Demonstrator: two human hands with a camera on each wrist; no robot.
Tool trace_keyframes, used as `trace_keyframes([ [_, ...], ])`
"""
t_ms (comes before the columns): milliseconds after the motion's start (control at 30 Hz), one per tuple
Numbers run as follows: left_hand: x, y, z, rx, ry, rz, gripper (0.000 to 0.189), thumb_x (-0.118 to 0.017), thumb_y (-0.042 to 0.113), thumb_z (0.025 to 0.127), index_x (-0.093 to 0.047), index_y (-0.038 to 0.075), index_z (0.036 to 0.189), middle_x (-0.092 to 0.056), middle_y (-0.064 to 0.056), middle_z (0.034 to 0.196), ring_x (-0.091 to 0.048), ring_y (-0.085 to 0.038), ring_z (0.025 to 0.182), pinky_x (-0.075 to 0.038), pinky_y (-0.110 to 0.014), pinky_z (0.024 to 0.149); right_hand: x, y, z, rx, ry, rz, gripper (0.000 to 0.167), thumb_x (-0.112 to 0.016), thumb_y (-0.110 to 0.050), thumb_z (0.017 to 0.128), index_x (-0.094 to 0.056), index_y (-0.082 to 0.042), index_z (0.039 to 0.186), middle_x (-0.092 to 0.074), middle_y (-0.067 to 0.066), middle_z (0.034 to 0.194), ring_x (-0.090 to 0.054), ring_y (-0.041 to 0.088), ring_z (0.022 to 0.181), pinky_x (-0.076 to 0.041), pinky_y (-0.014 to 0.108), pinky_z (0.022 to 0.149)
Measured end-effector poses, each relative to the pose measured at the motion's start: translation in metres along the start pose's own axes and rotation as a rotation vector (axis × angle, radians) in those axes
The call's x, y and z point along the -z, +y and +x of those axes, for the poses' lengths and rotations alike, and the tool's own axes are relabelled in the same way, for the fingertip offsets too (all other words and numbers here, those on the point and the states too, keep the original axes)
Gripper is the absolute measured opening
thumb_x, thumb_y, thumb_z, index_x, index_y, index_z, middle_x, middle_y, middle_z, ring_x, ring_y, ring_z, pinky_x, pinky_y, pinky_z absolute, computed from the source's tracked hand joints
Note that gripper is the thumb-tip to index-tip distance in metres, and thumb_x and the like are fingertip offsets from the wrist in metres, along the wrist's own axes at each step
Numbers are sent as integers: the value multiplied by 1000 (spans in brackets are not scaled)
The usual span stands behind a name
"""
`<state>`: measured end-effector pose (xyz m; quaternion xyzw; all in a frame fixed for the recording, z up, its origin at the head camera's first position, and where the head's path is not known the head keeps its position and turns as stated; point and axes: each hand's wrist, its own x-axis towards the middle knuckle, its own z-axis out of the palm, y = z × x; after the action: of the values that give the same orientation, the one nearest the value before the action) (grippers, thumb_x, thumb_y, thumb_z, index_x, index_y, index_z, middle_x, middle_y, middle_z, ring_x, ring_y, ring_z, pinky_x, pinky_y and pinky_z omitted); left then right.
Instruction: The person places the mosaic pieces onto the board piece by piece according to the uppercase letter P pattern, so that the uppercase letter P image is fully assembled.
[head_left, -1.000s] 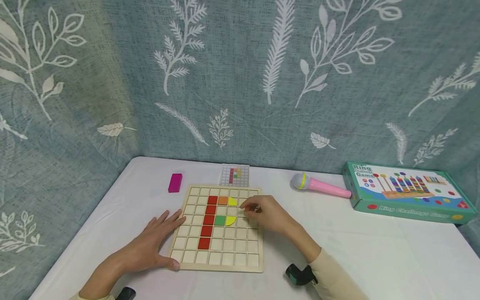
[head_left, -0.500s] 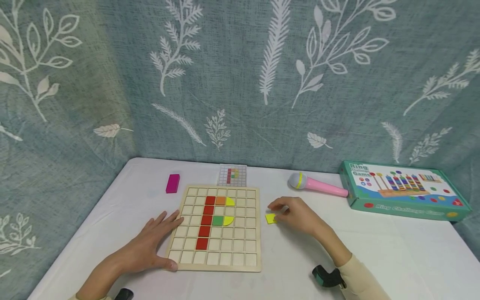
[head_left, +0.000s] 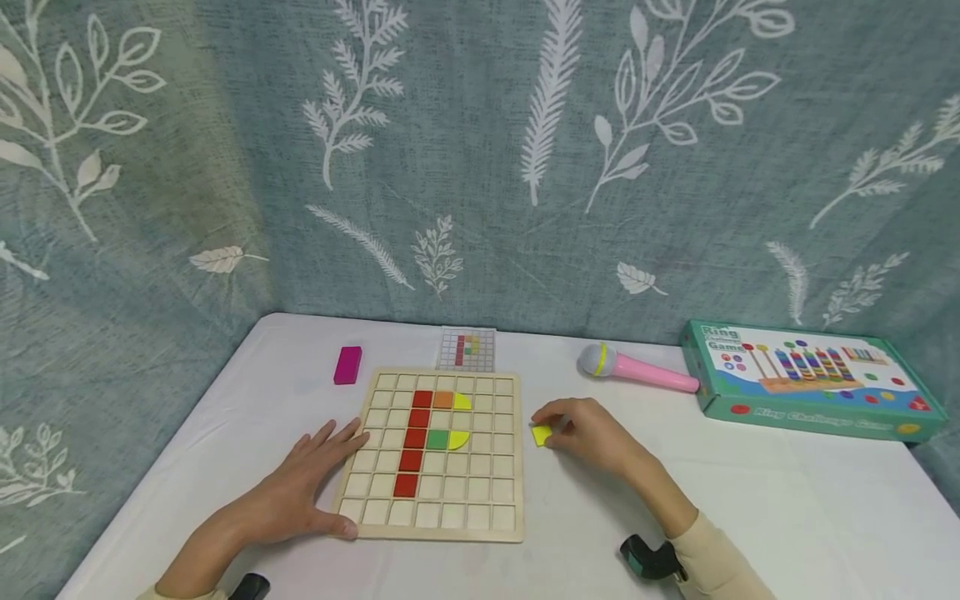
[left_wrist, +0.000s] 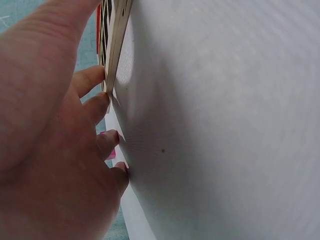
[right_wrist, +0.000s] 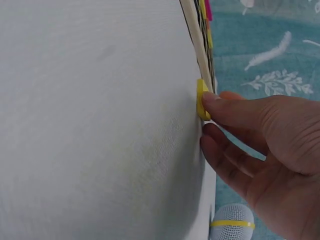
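A wooden grid board [head_left: 442, 533] lies on the white table, with a column of red square tiles [head_left: 415, 438] in its cells. To their right sit an orange tile [head_left: 443, 400], a green tile [head_left: 437, 439] and two rounded yellow pieces [head_left: 459, 440]. My left hand [head_left: 300, 479] is spread along the board's left edge, fingertips and thumb touching it. Just off the board's right edge, my right hand [head_left: 596, 435] pinches a yellow tile [head_left: 540, 435] low over the table. The right wrist view shows the thumb against this yellow tile [right_wrist: 201, 100].
Behind the board lies a small pattern card [head_left: 467, 348]. A magenta block [head_left: 347, 365] is at the back left. Toward the back right are a pink toy microphone [head_left: 645, 370] and a green Ring Challenge Game box [head_left: 813, 379]. A leaf-patterned curtain [head_left: 480, 167] hangs behind the table.
My right hand has moved right, from over the board to the table beside it, and now grips the yellow tile there. The left hand keeps its place.
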<state>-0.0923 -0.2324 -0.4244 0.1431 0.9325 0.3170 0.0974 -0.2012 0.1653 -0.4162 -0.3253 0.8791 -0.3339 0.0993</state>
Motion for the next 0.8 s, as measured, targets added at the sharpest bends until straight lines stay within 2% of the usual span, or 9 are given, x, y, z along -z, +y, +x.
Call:
trace_keyframes([
  [233,-1,1,1,0,5,-6,112,-85,59,56,-43,8,147,-27,-17,158,-9,-47,145,-6,-67,114,-2,-1,0,10,55,42,27,-73,7,81,-71,-1,106,-71,5,102,-64,17,91,-57,28,78],
  [433,-1,1,1,-4,5,-9,112,-85,59,57,-42,9,147,-27,-18,158,-9,-47,145,-6,-67,114,-5,-5,4,-23,127,56,23,-71,8,82,-71,0,103,-69,3,88,-64,14,83,-57,27,74],
  [633,-1,2,0,-23,11,18,110,-85,57,58,-43,8,147,-29,-18,157,-11,-48,145,-9,-68,113,-6,-11,12,-21,137,67,22,-71,5,84,-72,-2,104,-68,-1,84,-65,13,81,-56,27,72],
  [800,-2,1,0,-7,4,4,111,-85,58,57,-43,9,147,-28,-17,158,-9,-47,145,-7,-67,114,-5,-12,18,-6,132,55,21,-71,7,83,-72,0,103,-68,1,82,-64,13,80,-56,27,72],
])
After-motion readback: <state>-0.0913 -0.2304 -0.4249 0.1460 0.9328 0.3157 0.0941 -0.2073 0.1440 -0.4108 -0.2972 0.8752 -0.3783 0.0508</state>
